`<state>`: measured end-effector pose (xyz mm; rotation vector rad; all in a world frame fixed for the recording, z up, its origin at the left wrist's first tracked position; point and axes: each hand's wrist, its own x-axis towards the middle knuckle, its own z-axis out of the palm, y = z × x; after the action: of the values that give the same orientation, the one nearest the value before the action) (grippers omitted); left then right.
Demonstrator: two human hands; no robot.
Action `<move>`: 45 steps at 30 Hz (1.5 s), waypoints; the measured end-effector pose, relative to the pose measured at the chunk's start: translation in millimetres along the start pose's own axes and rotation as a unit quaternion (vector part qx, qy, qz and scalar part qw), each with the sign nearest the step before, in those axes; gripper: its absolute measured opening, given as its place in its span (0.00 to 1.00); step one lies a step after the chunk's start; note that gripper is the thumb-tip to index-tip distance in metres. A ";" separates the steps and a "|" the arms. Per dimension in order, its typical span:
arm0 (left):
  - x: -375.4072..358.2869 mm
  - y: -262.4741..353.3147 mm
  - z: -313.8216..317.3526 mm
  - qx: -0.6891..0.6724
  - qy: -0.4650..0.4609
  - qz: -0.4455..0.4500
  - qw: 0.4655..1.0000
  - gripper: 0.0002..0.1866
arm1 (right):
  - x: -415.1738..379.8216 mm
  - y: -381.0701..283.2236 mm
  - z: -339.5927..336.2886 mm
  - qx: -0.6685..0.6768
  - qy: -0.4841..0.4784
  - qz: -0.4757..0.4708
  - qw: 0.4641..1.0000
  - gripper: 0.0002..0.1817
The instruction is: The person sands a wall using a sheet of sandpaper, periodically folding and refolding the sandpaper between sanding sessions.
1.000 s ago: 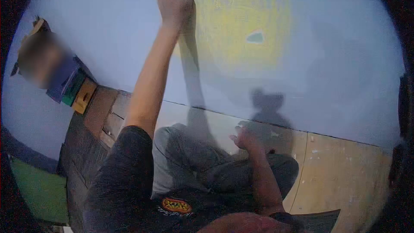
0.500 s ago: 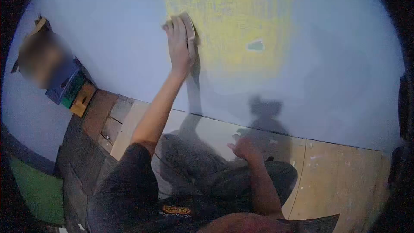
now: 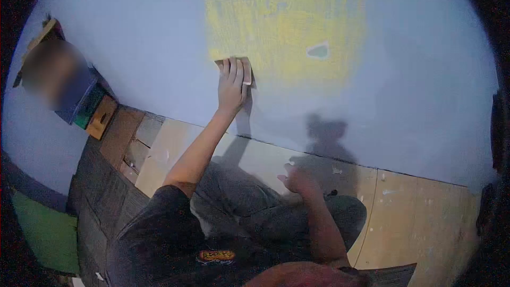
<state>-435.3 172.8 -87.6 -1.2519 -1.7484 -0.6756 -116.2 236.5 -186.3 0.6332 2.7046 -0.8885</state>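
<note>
My left hand [image 3: 232, 82] presses a folded piece of sandpaper [image 3: 247, 70] flat against the wall [image 3: 159, 58], with the fingers lying over it. The sheet's brown edges stick out on both sides of the fingers. It sits at the lower left border of a scuffed yellow patch [image 3: 281, 26] on the pale wall. Within that patch is a small grey-green spot [image 3: 319, 50] with a white rim. My right hand [image 3: 303, 182] hovers over my crossed legs, away from the wall, thumb and a finger apart with nothing visible between them.
Light wooden boards [image 3: 419, 223] cover the floor along the wall's base. A wooden block or box [image 3: 102, 119] stands at the left, beside a blurred round shape. Further down on the left lies a green surface [image 3: 45, 234]. My shadow falls on the wall and boards.
My left hand has slid the sandpaper down and slightly right along the wall, from the yellow patch's left side to its lower left. My right hand has hardly moved.
</note>
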 end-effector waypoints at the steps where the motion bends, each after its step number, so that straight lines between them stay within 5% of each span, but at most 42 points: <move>1: -2.2 -5.3 1.6 -0.003 -0.007 -0.006 1.000 0.30 | 4.0 -3.5 -4.3 -0.013 -0.019 0.006 1.000 0.30; 5: 28.1 -5.8 -13.8 0.001 0.029 0.029 0.999 0.30 | 7.2 12.3 8.2 -0.019 0.001 -0.023 1.000 0.30; 10: 211.7 11.2 -90.7 -0.005 0.170 0.115 0.979 0.30 | 15.4 22.3 16.6 -0.022 0.019 -0.034 0.999 0.32; 12: 259.1 35.2 -121.0 0.037 0.172 0.057 0.983 0.28 | 6.4 12.7 1.9 -0.064 0.013 -0.041 0.997 0.32; 15: 260.2 38.6 -107.0 0.049 0.200 0.024 0.978 0.28 | 18.5 31.4 22.2 -0.033 0.017 -0.042 0.998 0.31; 18: 176.2 50.6 -53.7 -0.005 0.191 0.047 0.980 0.31 | 2.0 7.8 6.2 0.007 0.004 -0.039 0.999 0.31; 20: 95.2 63.0 -25.5 -0.008 0.077 0.012 0.997 0.31 | 3.0 17.4 18.8 0.027 0.026 -0.053 0.998 0.30; 21: 51.7 58.8 -7.4 -0.012 0.052 0.008 0.999 0.30 | 11.9 32.9 37.6 -0.034 0.111 -0.126 0.985 0.29; 25: -33.2 50.2 6.5 -0.026 -0.046 -0.012 0.999 0.30 | -8.0 6.5 10.1 0.021 0.049 -0.067 0.996 0.27; 28: -9.0 42.9 3.5 -0.005 -0.021 -0.005 1.000 0.31 | -1.5 16.5 22.0 0.024 0.076 -0.069 0.994 0.28; 29: 24.5 45.5 -12.6 -0.001 0.000 0.021 1.000 0.31 | -16.0 -8.9 -20.8 -0.037 -0.010 -0.041 0.998 0.29; 34: 204.4 42.3 -84.2 -0.005 0.184 0.080 0.980 0.30 | -3.3 -0.8 -3.2 0.012 -0.014 -0.019 1.000 0.29; 37: 244.6 58.8 -119.8 -0.009 0.153 -0.022 0.988 0.29 | -7.2 -8.9 -13.2 0.002 -0.023 -0.028 0.999 0.27; 39: 236.4 56.0 -112.5 0.037 0.142 -0.063 0.987 0.29 | 1.0 1.7 6.1 0.009 0.033 -0.064 0.997 0.25; 42: 163.1 56.6 -62.8 0.035 0.176 0.017 0.984 0.28 | -4.2 -5.1 -0.1 -0.046 0.033 -0.066 0.996 0.25; 45: 62.2 60.0 -21.9 0.023 0.073 -0.004 0.997 0.28 | -5.2 -1.9 6.5 -0.063 0.029 -0.068 0.995 0.25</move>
<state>-379.9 205.4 -25.7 -1.1366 -1.6397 -0.7093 -112.0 229.5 -188.7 0.4590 2.8571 -0.7329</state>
